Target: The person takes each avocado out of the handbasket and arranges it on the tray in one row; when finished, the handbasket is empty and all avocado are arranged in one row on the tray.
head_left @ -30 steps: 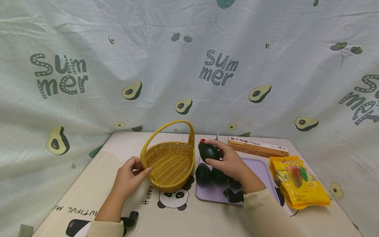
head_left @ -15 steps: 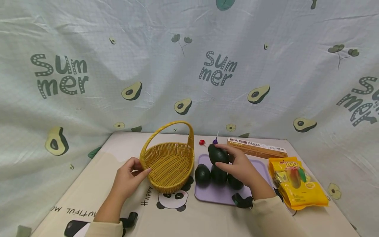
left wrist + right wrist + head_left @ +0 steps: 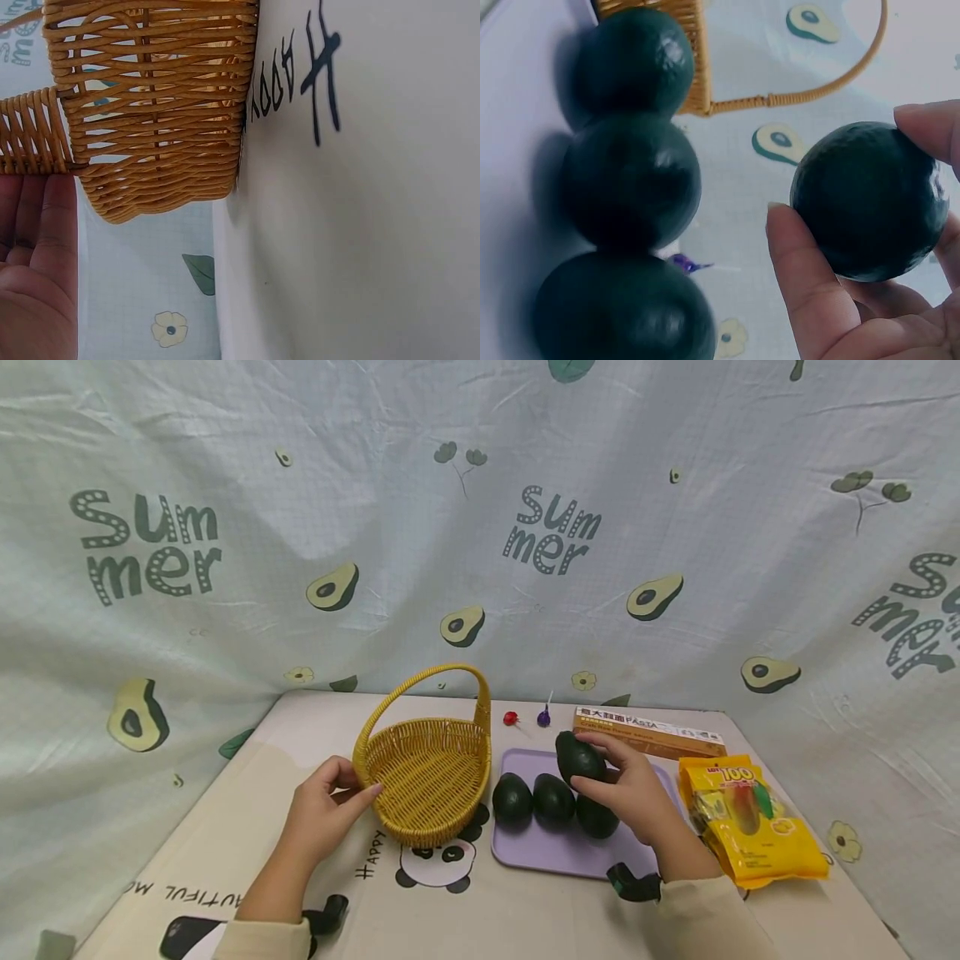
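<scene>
A yellow wicker basket (image 3: 431, 781) with a tall arched handle stands on the table, its inside bare. My left hand (image 3: 327, 802) holds it where the handle meets the left side; in the left wrist view the fingers (image 3: 56, 214) lie against the handle base. My right hand (image 3: 626, 789) grips a dark green avocado (image 3: 579, 758) between thumb and fingers, above the lilac tray (image 3: 540, 857). Three more avocados stand in a row on that tray: a left one (image 3: 513, 800), a middle one (image 3: 553, 802) and a right one (image 3: 597, 816), partly behind my hand in the head view.
Behind the tray lie a red lollipop (image 3: 511, 718), a purple lollipop (image 3: 543, 717) and a long pasta box (image 3: 648, 732). A yellow candy bag (image 3: 753, 822) lies right of the tray. A printed curtain (image 3: 405, 527) hangs along the table's back edge.
My right hand has carried the avocado rightward, from near the basket across to the tray's right part, uncovering the red lollipop and the middle avocado. My left hand has stayed on the basket.
</scene>
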Tool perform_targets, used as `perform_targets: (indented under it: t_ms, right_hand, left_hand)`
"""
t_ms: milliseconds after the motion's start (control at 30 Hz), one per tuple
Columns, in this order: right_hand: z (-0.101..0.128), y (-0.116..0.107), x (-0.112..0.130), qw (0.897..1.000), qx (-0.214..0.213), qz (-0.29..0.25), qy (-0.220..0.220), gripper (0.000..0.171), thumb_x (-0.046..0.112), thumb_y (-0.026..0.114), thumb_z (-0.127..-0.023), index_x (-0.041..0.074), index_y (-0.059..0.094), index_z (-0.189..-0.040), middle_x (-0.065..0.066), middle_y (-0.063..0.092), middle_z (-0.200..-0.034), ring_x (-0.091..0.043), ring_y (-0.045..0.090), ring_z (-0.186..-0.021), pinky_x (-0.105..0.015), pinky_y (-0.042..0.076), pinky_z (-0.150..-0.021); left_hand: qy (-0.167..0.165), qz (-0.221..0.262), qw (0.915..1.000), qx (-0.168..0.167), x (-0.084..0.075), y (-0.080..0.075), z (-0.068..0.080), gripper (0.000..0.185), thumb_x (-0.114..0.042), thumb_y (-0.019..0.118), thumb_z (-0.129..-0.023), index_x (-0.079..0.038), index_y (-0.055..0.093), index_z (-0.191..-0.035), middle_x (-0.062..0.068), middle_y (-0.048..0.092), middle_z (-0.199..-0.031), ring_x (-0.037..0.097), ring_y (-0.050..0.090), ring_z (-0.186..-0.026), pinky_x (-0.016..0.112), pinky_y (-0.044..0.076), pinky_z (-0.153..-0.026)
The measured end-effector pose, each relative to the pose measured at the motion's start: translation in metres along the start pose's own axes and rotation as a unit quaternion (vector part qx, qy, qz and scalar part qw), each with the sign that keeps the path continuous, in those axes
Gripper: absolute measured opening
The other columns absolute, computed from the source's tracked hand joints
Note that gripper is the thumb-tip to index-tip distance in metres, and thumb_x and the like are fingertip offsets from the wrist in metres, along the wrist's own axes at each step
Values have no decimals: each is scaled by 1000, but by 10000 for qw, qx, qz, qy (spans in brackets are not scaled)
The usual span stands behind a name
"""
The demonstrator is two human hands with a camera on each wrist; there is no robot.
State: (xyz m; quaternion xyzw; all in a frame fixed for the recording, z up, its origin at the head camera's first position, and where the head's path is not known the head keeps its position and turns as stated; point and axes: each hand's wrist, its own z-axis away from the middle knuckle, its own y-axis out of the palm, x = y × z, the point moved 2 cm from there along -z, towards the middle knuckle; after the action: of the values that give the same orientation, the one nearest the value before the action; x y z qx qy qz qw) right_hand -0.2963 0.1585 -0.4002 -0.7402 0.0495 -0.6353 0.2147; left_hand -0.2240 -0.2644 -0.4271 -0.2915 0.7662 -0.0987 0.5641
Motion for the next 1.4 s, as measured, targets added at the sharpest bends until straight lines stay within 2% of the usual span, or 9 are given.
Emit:
perform_targets:
  t_ms: [200,467,700,1000,1233,1400]
  right_hand:
    - [7,-8,-9,9994,-221,240,72,62,27,83,-88,29,56,-144,-13,47,-155,-45,54,-134,-56,53,-103]
    - [14,-19,-16,9988,-488,49,15,61,25,80,-91,25,53,-146,-19,54,-146,-43,57,-129,-56,52,-104]
    - [20,-32,-24,9979,-539,293,192,61,32,78,-93,28,52,-148,-16,45,-156,-44,50,-136,-56,50,-106]
    - [27,-41,-35,9943,-738,537,553,66,37,81,-90,26,52,-148,-18,45,-152,-47,52,-130,-53,54,-103]
    - [32,-45,-41,9932,-792,690,496,63,27,78,-93,23,50,-149,-22,51,-145,-46,56,-127,-48,57,-100]
    - [34,-48,-48,9915,-753,799,700,67,35,80,-91,24,50,-149,-21,50,-147,-44,54,-128,-51,54,-103]
  left_hand:
    - [17,0,10000,3,0,0,0,28,-21,84,-88,-10,61,-102,4,68,-99,11,64,-95,14,56,-84]
    - [56,35,10000,7,1,0,0,28,-21,83,-88,-10,61,-102,4,68,-99,11,65,-95,14,56,-84]
    - [23,38,10000,6,0,0,-1,28,-20,84,-88,-10,61,-101,4,68,-99,12,64,-95,14,56,-84]
    - [-24,-17,10000,52,-1,0,-1,28,-20,83,-88,-10,61,-102,3,68,-100,12,64,-96,16,57,-85]
    - [15,-12,10000,62,-2,0,-1,28,-21,83,-89,-10,61,-103,5,69,-102,9,64,-96,14,56,-85]
    - [33,1,9999,99,-1,0,-1,28,-23,82,-90,-10,61,-103,5,69,-103,12,65,-98,13,55,-85]
